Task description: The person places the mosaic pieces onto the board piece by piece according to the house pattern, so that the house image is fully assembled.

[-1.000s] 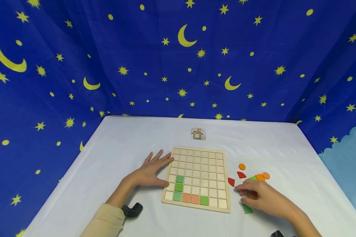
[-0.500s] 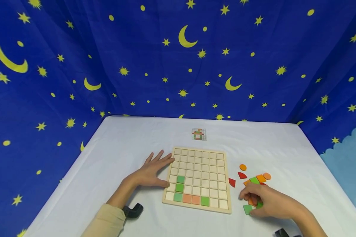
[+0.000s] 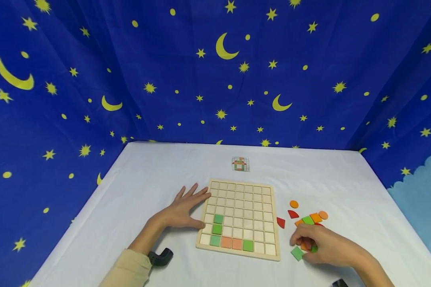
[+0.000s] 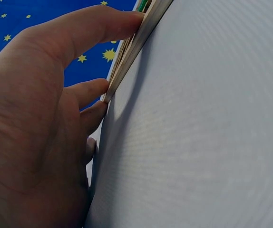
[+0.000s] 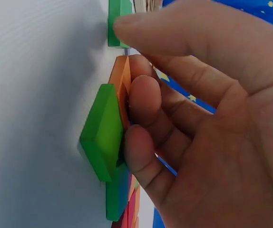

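Observation:
In the head view, my left hand (image 3: 184, 211) lies spread beside the wooden grid board (image 3: 237, 255). Its thumb and fingertips touch the board's left edge, which the left wrist view also shows. My right hand (image 3: 325, 244) is over the loose tiles right of the board, fingers curled. Its thumb meets a green square tile (image 3: 297, 253), seen at the top of the right wrist view; the index fingertip is hidden behind the thumb, and the tile appears pinched. Beneath the other fingers lie an orange tile (image 5: 121, 78) and another green tile (image 5: 102, 135).
On the board, green tiles (image 3: 217, 229) and salmon tiles (image 3: 231, 242) fill part of the lower left. Red quarter-circles (image 3: 281, 223), an orange disc (image 3: 294, 204) and several other tiles lie to the right. A small pattern card (image 3: 240, 164) is behind the board.
My right hand has moved slightly right and toward me, uncovering tiles behind it. The green square tile at its thumb has turned. The left hand stays on the board's edge.

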Available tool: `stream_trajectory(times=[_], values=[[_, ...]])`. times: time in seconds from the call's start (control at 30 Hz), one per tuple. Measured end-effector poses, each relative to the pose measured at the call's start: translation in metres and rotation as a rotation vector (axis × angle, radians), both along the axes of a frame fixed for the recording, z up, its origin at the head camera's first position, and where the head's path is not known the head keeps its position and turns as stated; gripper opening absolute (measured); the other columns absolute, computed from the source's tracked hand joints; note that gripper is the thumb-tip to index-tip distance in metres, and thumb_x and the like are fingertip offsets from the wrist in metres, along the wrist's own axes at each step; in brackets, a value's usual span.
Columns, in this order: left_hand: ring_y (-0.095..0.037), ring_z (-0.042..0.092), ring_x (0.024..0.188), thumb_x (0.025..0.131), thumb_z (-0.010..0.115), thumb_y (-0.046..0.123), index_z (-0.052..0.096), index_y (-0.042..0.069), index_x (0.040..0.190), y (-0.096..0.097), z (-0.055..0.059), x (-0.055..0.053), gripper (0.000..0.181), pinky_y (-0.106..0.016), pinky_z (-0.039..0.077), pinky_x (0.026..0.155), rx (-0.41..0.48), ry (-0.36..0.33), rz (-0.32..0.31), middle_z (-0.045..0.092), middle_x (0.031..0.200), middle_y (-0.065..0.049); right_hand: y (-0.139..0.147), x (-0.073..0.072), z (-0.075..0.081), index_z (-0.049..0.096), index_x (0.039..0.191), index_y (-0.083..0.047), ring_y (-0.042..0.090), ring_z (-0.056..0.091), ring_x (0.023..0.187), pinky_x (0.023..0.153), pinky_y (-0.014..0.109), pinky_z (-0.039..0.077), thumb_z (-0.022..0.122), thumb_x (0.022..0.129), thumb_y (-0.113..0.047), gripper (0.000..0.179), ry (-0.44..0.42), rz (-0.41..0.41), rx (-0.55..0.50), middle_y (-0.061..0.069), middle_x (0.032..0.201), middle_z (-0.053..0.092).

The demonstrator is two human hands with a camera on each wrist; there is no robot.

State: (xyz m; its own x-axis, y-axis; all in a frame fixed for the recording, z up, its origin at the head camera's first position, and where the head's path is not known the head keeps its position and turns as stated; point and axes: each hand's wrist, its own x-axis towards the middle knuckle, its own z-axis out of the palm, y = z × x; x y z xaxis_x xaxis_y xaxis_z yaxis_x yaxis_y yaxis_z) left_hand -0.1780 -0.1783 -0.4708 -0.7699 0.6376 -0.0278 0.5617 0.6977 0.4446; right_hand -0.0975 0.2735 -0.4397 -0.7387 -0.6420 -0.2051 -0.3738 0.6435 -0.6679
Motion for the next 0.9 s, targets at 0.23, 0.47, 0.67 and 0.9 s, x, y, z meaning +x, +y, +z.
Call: stream_trajectory(times=[0.23,0.47,0.67,0.9], values=[[-0.027,-0.002,0.145,0.074,0.067,0.067,0.028,0.025,0.153,0.0015,0.0013,-0.0012,0.097,-0.052,-0.006,0.113,0.003,-0.005,0.001,0.015,0.159,0.005,0.0003,0.0009,-0.0015,0.067,0.101,-0.034,0.009,0.054,0.078,0.062,0.024,0.044,0.075,0.077,-0.009,0.036,0.047,0.029,-0.026,-0.010,0.091,0.054],[-0.029,-0.002,0.145,0.074,0.067,0.066,0.028,0.025,0.153,0.0015,0.0014,0.0004,0.098,-0.053,-0.007,0.112,0.001,-0.015,0.008,0.015,0.159,0.004,0.0006,-0.0032,-0.0046,0.067,0.096,-0.031,0.009,0.054,0.072,0.060,0.023,0.046,0.078,0.077,-0.014,0.028,0.046,0.029,-0.057,-0.010,0.085,0.055],[-0.029,-0.002,0.145,0.074,0.067,0.065,0.028,0.024,0.153,0.0009,0.0020,0.0008,0.098,-0.053,-0.007,0.112,0.003,-0.016,0.009,0.015,0.159,0.003,0.0000,-0.0047,-0.0039,0.067,0.094,-0.030,0.009,0.054,0.067,0.056,0.022,0.046,0.080,0.077,-0.019,0.024,0.035,-0.014,-0.072,-0.008,0.076,0.057],[-0.028,-0.002,0.145,0.074,0.067,0.066,0.027,0.025,0.153,0.0004,0.0011,0.0006,0.098,-0.052,-0.006,0.112,-0.002,-0.015,0.010,0.015,0.159,0.004,-0.0040,-0.0031,-0.0042,0.069,0.097,-0.033,0.008,0.053,0.076,0.062,0.022,0.043,0.079,0.078,-0.028,0.022,0.085,-0.043,-0.027,-0.014,0.087,0.059]])
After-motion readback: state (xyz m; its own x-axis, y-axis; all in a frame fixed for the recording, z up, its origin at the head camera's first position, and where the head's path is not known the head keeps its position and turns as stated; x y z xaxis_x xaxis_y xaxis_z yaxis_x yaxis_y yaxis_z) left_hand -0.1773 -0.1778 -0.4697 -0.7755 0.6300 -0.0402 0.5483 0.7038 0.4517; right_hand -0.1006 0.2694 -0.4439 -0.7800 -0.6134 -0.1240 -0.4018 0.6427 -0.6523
